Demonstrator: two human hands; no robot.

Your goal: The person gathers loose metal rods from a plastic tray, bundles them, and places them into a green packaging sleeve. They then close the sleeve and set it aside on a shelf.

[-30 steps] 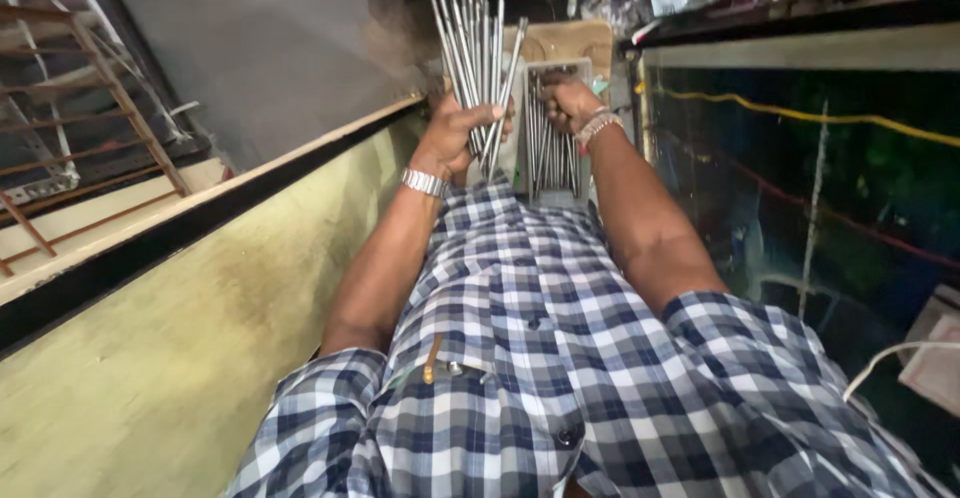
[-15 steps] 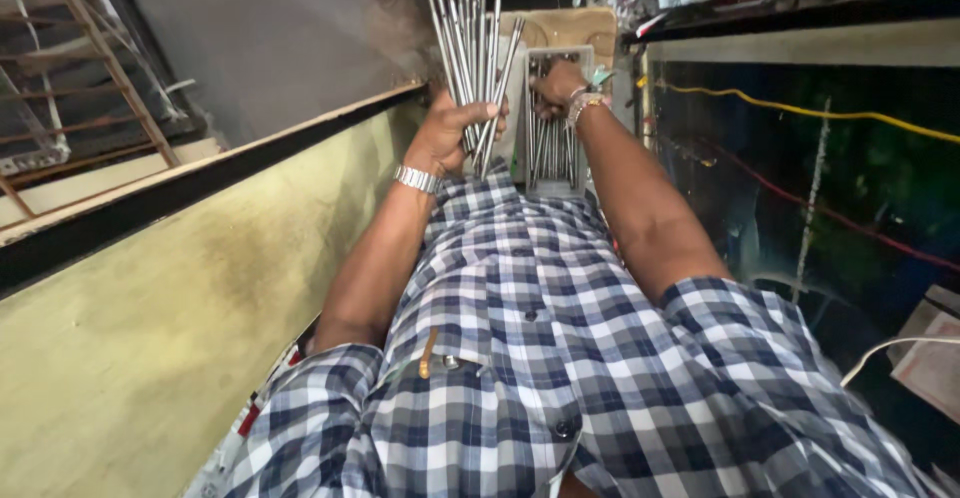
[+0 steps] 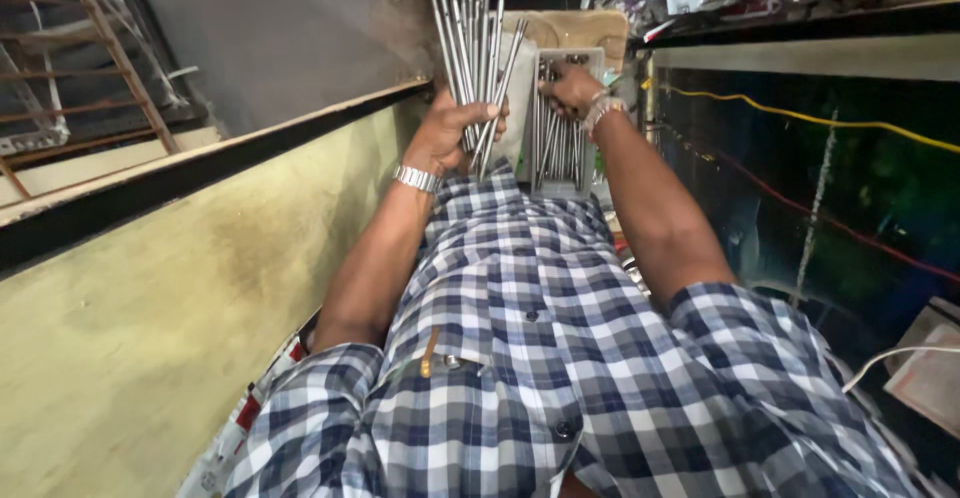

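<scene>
Head view looks down over a blue and white checked shirt point(image 3: 520, 358) toward both outstretched arms in a cramped, cluttered workshop corner. On the left runs a yellowish, stained wall face point(image 3: 150, 338) topped by a dark ledge point(image 3: 200, 168), with a grey wall above it and a rusty metal frame point(image 3: 90, 68) further left. On the right stands a dark greenish panel point(image 3: 820, 188) crossed by a yellow cable point(image 3: 800, 118) and a red one, under a shelf crowded with packets too dim to tell apart. The left hand point(image 3: 450, 133), wearing a silver wristwatch point(image 3: 416, 179), has its grip closed around a bundle of thin steel rods point(image 3: 475, 48); the rods are held at their lower ends and their long axis runs away from the person, toward the top of the picture, fanning out slightly at the far tips. Just beside it, the right hand point(image 3: 572, 88), with a metal bracelet at the wrist, rests on a pale tray point(image 3: 575, 58) that holds more rods point(image 3: 555, 148) lying side by side, their length likewise running away from the person. Its fingers curl down onto those rods, but whether they pinch one cannot be told. The tray sits on a brown cardboard piece point(image 3: 570, 26); the worktop beneath is hidden.
</scene>
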